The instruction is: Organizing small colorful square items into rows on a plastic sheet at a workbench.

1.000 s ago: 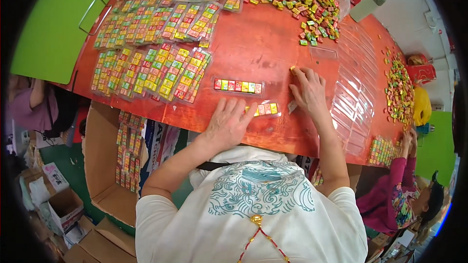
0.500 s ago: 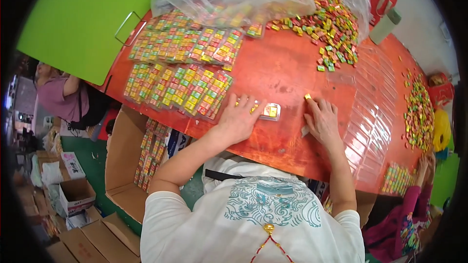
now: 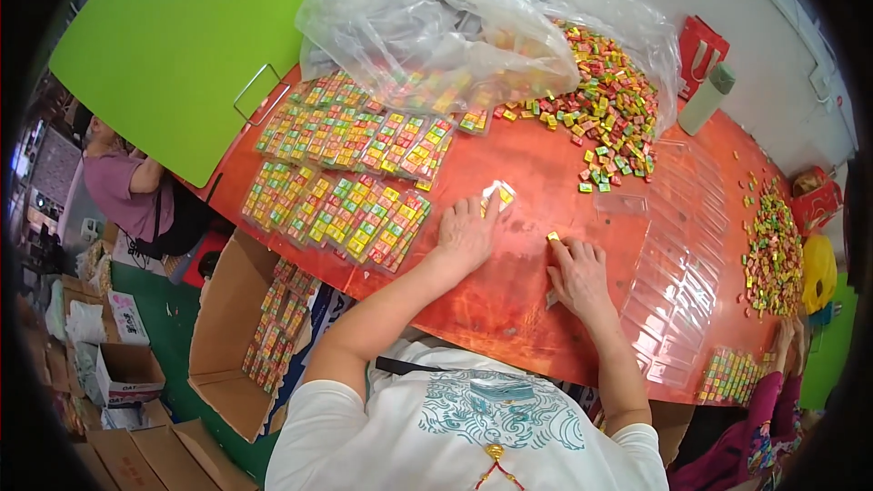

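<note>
My left hand (image 3: 466,236) grips a small clear plastic blister tray (image 3: 506,193) by one side, its fingers laid along it. Yellow wrapped pieces show inside the tray, partly hidden by the fingers. To the right, my right hand (image 3: 582,280) pinches one small yellow wrapped candy (image 3: 552,236) between thumb and fingertips, just above the red tabletop (image 3: 527,309). A scrap of something pale lies by its thumb. Left of my left hand, filled trays of red, green and yellow candies (image 3: 364,218) lie in overlapping rows.
Loose candies (image 3: 618,91) are heaped at the back beside a crumpled clear plastic bag (image 3: 409,9). Empty clear trays (image 3: 677,282) lie to the right. Another person's hands (image 3: 791,341) are at the right edge, near a second candy heap (image 3: 771,245). An open cardboard box (image 3: 214,345) stands below left.
My left hand has shifted and tilted the small tray, which now points away from me. My right hand still pinches the candy, a little nearer the tray. The whole view has tipped.
</note>
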Motion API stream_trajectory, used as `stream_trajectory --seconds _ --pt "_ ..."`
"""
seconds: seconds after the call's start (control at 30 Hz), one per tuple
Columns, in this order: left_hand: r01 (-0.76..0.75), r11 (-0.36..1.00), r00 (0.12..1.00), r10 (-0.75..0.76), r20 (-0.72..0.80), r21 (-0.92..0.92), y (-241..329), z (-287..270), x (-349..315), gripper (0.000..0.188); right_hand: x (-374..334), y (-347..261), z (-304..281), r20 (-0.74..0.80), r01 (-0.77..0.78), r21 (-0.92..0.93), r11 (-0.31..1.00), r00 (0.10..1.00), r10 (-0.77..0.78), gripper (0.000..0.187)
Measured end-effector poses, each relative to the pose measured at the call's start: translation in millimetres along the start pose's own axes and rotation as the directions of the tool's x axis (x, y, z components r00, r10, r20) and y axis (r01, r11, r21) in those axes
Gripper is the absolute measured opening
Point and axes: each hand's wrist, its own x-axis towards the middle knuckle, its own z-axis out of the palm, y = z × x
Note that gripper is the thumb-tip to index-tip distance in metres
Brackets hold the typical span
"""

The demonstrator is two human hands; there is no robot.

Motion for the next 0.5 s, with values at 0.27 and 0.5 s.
stream_trajectory --seconds 0.27,0.5 --pt "0.211 0.93 0.966 -0.246 0.083 0.3 -44 19 69 0.059 1 5 -3 -0.029 0.011 0.074 0.997 1.0 -0.009 0.051" --pt "0.218 0.955 0.971 -0.233 0.056 0.202 -28 -5 85 0.067 25 69 1 -0.194 -0.178 0.031 0.984 0.964 0.181 0.041"
